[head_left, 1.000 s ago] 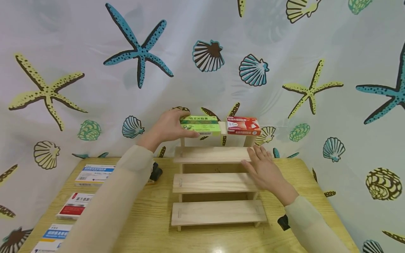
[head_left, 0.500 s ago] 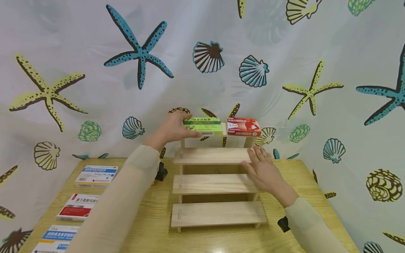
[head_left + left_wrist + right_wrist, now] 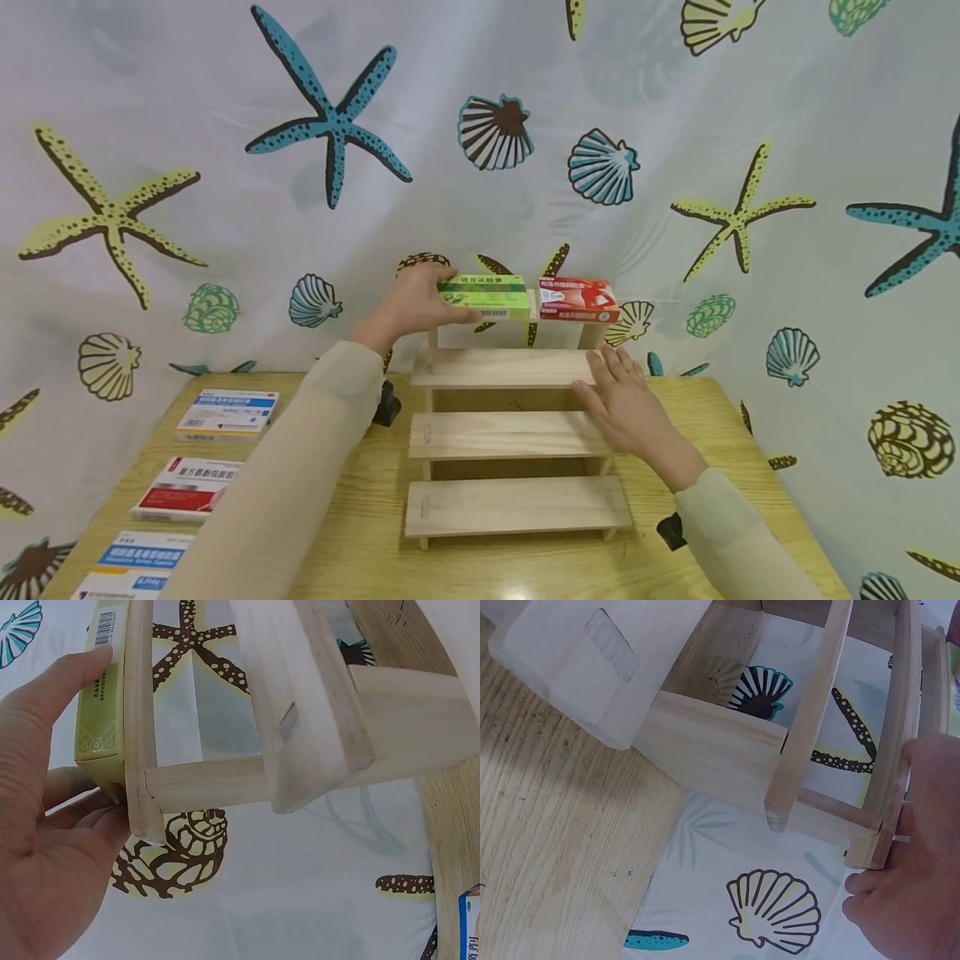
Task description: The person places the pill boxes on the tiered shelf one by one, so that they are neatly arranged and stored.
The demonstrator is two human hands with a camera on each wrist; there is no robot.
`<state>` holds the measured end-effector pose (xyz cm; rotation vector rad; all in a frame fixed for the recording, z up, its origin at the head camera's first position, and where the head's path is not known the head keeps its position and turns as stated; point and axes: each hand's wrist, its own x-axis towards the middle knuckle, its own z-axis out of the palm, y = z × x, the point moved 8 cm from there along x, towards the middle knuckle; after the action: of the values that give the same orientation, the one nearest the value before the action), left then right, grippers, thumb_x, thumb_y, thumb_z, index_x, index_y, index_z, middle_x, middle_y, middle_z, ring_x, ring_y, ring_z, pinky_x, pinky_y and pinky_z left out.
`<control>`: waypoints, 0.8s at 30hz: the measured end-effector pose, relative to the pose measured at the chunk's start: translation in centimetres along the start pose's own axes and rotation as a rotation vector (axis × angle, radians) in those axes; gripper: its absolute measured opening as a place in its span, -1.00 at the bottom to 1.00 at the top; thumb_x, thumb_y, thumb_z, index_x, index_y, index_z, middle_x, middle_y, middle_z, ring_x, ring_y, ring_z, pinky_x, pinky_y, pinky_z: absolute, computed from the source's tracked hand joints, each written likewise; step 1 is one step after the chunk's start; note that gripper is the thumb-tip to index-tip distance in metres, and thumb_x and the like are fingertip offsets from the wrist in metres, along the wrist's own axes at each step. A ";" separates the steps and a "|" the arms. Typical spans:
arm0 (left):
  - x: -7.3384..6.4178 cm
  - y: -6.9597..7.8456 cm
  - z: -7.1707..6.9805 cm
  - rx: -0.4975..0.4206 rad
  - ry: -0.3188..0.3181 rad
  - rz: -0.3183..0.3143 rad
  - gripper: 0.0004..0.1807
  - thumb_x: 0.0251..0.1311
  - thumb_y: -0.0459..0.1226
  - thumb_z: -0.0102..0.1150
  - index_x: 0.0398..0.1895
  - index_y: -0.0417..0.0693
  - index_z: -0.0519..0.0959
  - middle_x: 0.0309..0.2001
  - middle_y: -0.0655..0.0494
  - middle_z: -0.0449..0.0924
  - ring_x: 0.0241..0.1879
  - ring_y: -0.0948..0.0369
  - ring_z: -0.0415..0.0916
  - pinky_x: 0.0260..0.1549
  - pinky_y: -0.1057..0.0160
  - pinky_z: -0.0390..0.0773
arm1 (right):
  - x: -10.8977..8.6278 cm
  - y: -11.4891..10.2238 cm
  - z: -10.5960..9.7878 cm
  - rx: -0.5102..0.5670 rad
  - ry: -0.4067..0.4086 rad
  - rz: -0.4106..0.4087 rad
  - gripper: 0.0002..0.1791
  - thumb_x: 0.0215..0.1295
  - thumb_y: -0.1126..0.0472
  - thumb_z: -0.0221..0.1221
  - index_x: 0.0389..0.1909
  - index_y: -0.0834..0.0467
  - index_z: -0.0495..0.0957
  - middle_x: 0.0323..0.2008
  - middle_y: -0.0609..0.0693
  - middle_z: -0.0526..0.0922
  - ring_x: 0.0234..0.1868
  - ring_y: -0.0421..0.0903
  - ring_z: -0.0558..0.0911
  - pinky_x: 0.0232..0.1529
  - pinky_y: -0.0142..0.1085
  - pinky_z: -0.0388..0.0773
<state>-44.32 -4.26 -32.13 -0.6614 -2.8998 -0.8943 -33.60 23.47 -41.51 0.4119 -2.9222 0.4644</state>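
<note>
The left hand (image 3: 420,302) has its grip closed on a green capsule box (image 3: 491,296), with the thumb on the barcode side and the other fingers behind and under the near end. The green capsule box lies flat on the left part of the top tier of a four-tier wooden stand (image 3: 517,507), touching the board. To its right on the same tier, across a narrow gap, lies a red ibuprofen capsule box (image 3: 577,298).

The right hand (image 3: 630,408) has its grip on the right end of the stand's second board from the top, thumb toward the front edge and fingertips bent past the end.

The stand rests on a wood-grain worktop (image 3: 337,517). Along the left side of the worktop lie three cartons in a column: a blue-and-white carton (image 3: 225,412) farthest away, a red-and-white carton (image 3: 187,487) in the middle, partly covered by the left sleeve (image 3: 277,475), and a second blue-and-white carton (image 3: 135,567) nearest. Behind the worktop hangs a pale sheet (image 3: 525,217) printed with starfish and shells.
</note>
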 end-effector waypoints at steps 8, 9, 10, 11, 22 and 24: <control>0.3 0.0 0.2 0.000 -0.011 -0.016 0.05 0.17 0.11 0.51 0.56 -0.32 0.31 0.41 -0.22 0.49 0.19 -0.05 0.50 0.27 -0.09 0.55 | 0.0 0.0 0.0 -0.006 0.002 0.002 -0.22 0.69 -0.15 -0.11 0.62 0.34 0.14 0.62 0.42 0.09 0.65 0.44 0.02 0.62 0.30 0.00; 0.3 -0.1 0.2 -0.004 -0.013 -0.018 0.05 0.17 0.11 0.51 0.56 -0.31 0.31 0.40 -0.21 0.50 0.19 -0.05 0.50 0.27 -0.09 0.55 | 0.0 0.1 0.0 -0.006 0.002 0.002 -0.22 0.69 -0.16 -0.11 0.62 0.34 0.14 0.62 0.42 0.09 0.65 0.44 0.02 0.62 0.30 0.00; 0.3 -0.1 0.2 -0.007 -0.014 -0.020 0.05 0.17 0.11 0.50 0.56 -0.31 0.31 0.39 -0.21 0.51 0.18 -0.05 0.50 0.26 -0.09 0.56 | 0.0 0.1 0.0 -0.006 0.002 0.002 -0.22 0.69 -0.16 -0.11 0.62 0.34 0.14 0.62 0.42 0.09 0.65 0.44 0.02 0.62 0.30 0.00; 0.3 -0.1 0.2 -0.010 -0.015 -0.022 0.05 0.17 0.11 0.50 0.56 -0.31 0.30 0.39 -0.21 0.51 0.17 -0.04 0.50 0.26 -0.09 0.56 | 0.0 0.1 0.0 -0.004 0.001 0.002 -0.22 0.69 -0.16 -0.11 0.62 0.34 0.14 0.62 0.42 0.09 0.65 0.44 0.02 0.62 0.30 -0.01; 0.2 -0.1 0.4 -0.007 -0.015 -0.026 0.06 0.17 0.09 0.51 0.58 -0.31 0.28 0.43 -0.23 0.47 0.19 -0.05 0.47 0.26 -0.10 0.53 | 0.0 0.1 0.2 0.001 0.000 -0.002 -0.22 0.70 -0.16 -0.11 0.62 0.35 0.14 0.62 0.43 0.08 0.65 0.45 0.02 0.62 0.30 0.00; 0.3 0.0 0.3 -0.005 -0.011 -0.015 0.06 0.16 0.09 0.51 0.57 -0.32 0.28 0.42 -0.24 0.47 0.20 -0.06 0.47 0.26 -0.10 0.53 | 0.0 0.1 0.1 -0.001 0.009 -0.006 -0.23 0.70 -0.14 -0.10 0.61 0.36 0.15 0.61 0.44 0.10 0.64 0.46 0.03 0.61 0.32 0.01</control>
<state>-44.52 -3.97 -32.36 -0.6483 -2.9170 -0.9020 -33.63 23.55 -41.60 0.4171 -2.9116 0.4621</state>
